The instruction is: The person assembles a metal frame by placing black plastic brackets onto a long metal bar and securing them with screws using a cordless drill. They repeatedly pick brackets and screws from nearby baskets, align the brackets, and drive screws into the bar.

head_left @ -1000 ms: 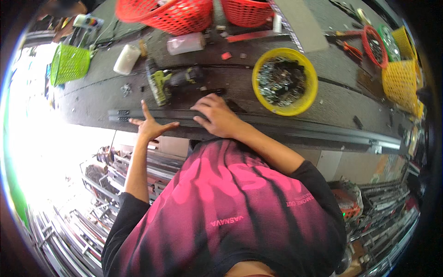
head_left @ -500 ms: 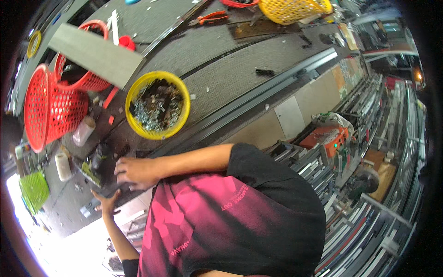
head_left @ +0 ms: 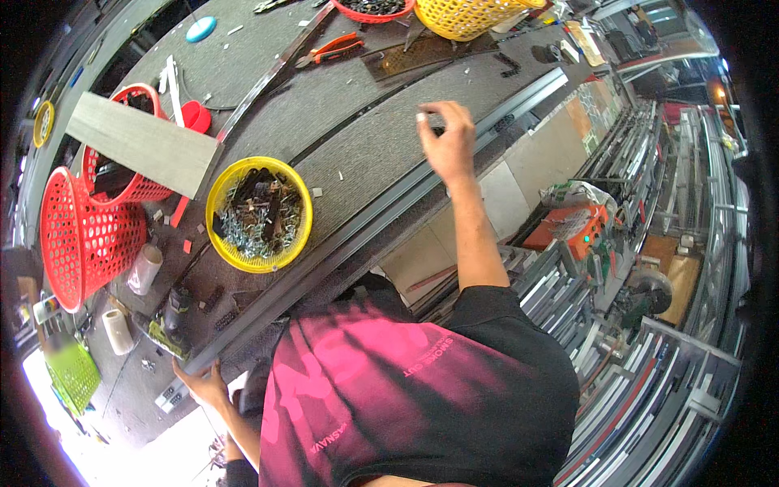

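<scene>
Fingers of the left hand (head_left: 209,390) are spread at the lower-left end of a long grey metal profile (head_left: 373,226); those of the right hand (head_left: 453,148) curl around a small dark piece (head_left: 438,130), grip uncertain. Workshop with dark worktable (head_left: 381,150) and stock racks (head_left: 625,381). Profile axis: diagonal, rising rightward along the near edge, crossed by the right wrist. Beyond: drill (head_left: 176,314), yellow basket (head_left: 305,213), orange-handled pliers (head_left: 341,49).
</scene>
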Action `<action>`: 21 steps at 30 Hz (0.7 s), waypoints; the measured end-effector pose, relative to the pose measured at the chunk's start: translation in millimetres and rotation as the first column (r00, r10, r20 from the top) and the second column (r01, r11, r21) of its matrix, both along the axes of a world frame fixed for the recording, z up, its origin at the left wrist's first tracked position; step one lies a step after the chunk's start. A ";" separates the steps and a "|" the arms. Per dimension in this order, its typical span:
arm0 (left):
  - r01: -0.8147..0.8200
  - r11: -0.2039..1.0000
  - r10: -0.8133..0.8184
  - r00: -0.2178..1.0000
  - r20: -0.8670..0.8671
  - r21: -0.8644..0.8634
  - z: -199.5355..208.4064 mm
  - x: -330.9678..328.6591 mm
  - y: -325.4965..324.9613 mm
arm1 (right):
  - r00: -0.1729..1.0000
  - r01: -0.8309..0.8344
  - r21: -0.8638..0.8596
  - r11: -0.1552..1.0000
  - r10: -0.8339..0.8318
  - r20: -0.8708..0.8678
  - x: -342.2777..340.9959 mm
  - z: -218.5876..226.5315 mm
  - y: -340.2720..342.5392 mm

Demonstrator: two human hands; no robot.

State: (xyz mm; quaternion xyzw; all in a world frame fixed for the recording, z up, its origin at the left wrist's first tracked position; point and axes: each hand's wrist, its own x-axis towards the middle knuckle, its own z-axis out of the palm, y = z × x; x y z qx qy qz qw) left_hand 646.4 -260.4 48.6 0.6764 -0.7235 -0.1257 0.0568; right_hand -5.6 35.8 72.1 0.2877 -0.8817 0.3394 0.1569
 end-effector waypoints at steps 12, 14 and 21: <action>0.075 0.992 -0.057 0.985 0.165 -0.104 11.5 -30.4 17.6 | 0.998 0.029 0.242 0.970 -0.043 0.054 -46.8 -71.0 36.2; 0.024 0.999 -0.012 0.970 0.243 -0.045 17.3 -41.9 26.2 | 0.999 -0.025 0.210 0.977 0.031 -0.025 -47.1 -74.4 37.2; 0.022 0.952 -0.068 0.988 0.142 0.305 32.4 -129.3 78.4 | 0.999 0.027 0.224 0.974 -0.016 -0.052 -47.6 -86.2 35.8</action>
